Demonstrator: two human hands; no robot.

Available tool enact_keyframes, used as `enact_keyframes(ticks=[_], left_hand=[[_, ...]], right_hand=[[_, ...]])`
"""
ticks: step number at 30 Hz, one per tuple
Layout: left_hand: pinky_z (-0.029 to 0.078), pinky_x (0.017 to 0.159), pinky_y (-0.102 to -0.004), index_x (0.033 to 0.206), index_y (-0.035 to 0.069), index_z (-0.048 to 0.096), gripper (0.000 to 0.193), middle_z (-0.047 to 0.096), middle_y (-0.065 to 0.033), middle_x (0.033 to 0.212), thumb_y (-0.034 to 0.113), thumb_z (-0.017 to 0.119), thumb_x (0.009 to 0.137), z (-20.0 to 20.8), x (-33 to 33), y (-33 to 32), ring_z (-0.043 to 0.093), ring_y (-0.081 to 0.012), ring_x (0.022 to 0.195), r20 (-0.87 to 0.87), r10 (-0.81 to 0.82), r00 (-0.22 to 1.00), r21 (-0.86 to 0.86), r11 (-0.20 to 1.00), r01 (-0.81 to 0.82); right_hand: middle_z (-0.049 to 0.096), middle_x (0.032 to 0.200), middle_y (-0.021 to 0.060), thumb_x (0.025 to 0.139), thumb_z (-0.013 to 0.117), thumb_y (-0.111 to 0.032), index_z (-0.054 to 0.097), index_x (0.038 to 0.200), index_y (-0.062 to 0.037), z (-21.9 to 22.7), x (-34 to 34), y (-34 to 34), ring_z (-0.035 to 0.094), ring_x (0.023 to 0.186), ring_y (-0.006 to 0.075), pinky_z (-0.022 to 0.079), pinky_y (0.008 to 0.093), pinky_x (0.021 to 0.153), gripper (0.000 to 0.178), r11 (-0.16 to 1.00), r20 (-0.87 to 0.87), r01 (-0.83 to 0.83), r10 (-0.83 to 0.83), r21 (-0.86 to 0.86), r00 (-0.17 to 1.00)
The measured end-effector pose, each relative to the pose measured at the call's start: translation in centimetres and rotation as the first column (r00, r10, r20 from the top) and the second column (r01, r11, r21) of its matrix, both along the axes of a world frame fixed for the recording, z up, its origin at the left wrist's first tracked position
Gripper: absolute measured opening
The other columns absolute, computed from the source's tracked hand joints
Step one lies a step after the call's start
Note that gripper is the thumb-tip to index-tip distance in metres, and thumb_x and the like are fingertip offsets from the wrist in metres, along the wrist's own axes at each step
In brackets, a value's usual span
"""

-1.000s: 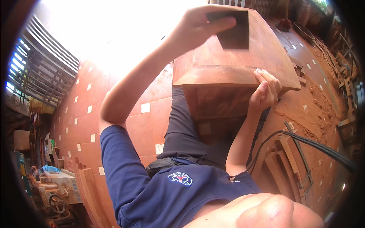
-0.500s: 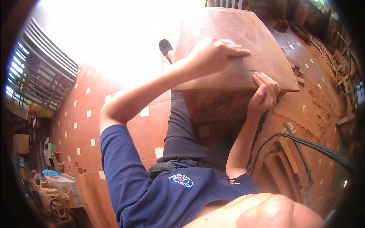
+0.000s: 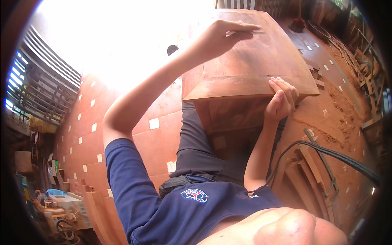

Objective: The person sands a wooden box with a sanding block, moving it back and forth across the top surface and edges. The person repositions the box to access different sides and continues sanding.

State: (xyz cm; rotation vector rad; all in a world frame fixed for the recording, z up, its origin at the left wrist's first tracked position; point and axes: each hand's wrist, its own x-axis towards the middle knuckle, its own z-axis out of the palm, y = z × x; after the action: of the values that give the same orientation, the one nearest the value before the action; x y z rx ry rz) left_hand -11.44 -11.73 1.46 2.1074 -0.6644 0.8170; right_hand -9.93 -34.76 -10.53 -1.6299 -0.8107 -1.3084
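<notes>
A brown wooden table (image 3: pixel 261 57) with a framed panel top stands in front of me, its near edge above my legs. My left hand (image 3: pixel 234 32) lies over the far part of the top, fingers stretched toward the right and thumb apart below them. I cannot make out anything under its palm. At the near right edge, my right hand (image 3: pixel 282 98) grips the rim, with fingertips bent onto the top and the thumb against the edge. The underside of the table is in shadow.
Cut wooden pieces (image 3: pixel 308 175) and a black cable (image 3: pixel 335 154) are to my right. Sawdust (image 3: pixel 341 108) covers the floor there. Wooden boards (image 3: pixel 98 212) stand at the lower left near a machine with a handwheel (image 3: pixel 65 229). A slatted grille (image 3: pixel 45 77) stands far left.
My left hand has slid away from me across the wooden top, toward its far edge and slightly left. My right hand keeps its hold on the near edge.
</notes>
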Motion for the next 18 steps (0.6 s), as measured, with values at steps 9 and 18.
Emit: enact_keyframes(ticks=[9,18], left_hand=[[0.056,0.083,-0.0302,0.12,0.014,0.077,0.027,0.079,-0.0108,0.103,0.024,0.073,0.096,-3.0,4.0,1.1,0.069,-0.012,0.088,-0.06,0.102,0.993,-0.007,0.995,-0.103],[0.056,0.076,-0.0289,0.113,0.009,0.079,0.028,0.077,-0.0067,0.088,0.027,0.08,0.091,4.1,-3.7,-2.7,0.069,-0.0115,0.083,-0.365,-0.054,0.929,0.069,0.994,0.085]], right_hand=[[0.078,0.092,0.0101,0.097,0.044,-0.011,0.078,0.088,0.001,0.3,-0.2,0.2,0.072,0.093,0.026,0.047,0.0379,0.095,0.038,0.999,0.001,-0.018,0.018,-0.029,1.0],[0.078,0.092,0.0094,0.097,0.045,-0.011,0.079,0.088,-0.0009,0.0,-0.3,-0.5,0.072,0.093,0.0252,0.046,0.037,0.095,0.037,0.999,-0.019,-0.024,0.024,-0.035,1.0]])
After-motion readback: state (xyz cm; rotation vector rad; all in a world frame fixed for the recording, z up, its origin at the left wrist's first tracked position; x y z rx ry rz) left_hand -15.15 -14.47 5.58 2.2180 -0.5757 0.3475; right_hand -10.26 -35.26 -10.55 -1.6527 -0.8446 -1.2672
